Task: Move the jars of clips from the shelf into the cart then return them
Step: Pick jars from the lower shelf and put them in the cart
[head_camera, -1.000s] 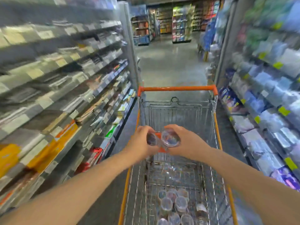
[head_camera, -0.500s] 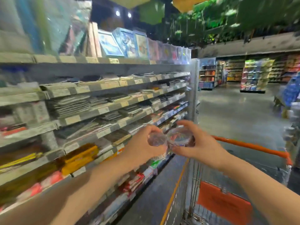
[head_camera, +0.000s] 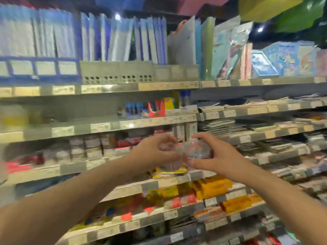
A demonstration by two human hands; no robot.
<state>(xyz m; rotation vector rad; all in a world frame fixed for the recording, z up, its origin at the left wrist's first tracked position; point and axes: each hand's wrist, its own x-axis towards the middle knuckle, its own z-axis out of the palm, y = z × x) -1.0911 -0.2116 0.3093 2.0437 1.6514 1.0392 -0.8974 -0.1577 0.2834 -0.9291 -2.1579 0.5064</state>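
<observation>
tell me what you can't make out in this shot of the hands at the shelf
- Head view: what the left jar holds; the left hand wraps it and motion blurs it.
- Head view: the clips in the right jar, held by the right hand, are only a coloured smear.
- Head view: print on the price labels; too blurred.
- Head view: the cart lies outside the frame.

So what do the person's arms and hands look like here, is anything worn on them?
Nothing is worn that the picture shows. Both forearms are bare all the way to the bottom edge of the frame, with no sleeves or cuffs. The left hand and right hand have no gloves, and no rings, watch or bracelet can be seen, though the view is somewhat blurred.
</observation>
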